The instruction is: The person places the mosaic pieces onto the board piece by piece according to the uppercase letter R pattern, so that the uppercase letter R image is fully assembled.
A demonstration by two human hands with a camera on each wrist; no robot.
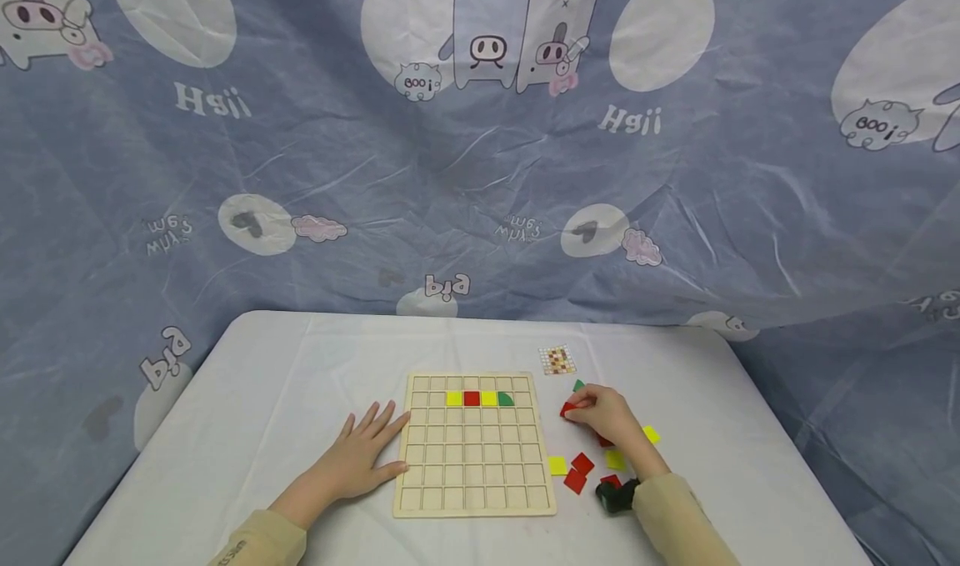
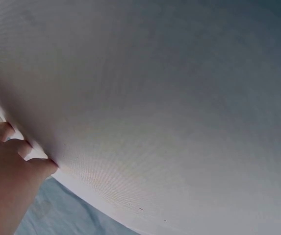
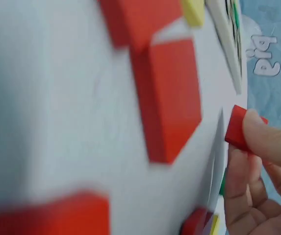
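My right hand (image 1: 606, 416) pinches a red square tile (image 3: 236, 126) between thumb and fingers, right of the wooden grid board (image 1: 476, 506). Spread flat on the cloth, my left hand (image 1: 358, 459) has its fingertips at the board's left edge; the left wrist view shows its fingers (image 2: 41, 166) along that edge. In the board's second row lie a yellow tile (image 1: 454, 398), a red tile (image 1: 472, 398), another yellow tile (image 1: 489, 398) and a green quarter-round tile (image 1: 505, 399). A green piece (image 1: 578, 385) shows just beyond the right fingers.
Loose red tiles (image 1: 576, 481) and yellow tiles (image 1: 557, 466) lie right of the board, some partly under the right forearm. A small printed pattern card (image 1: 557, 360) lies beyond the board's far right corner. A patterned blue curtain (image 1: 480, 174) hangs behind the white-covered table (image 1: 337, 358).
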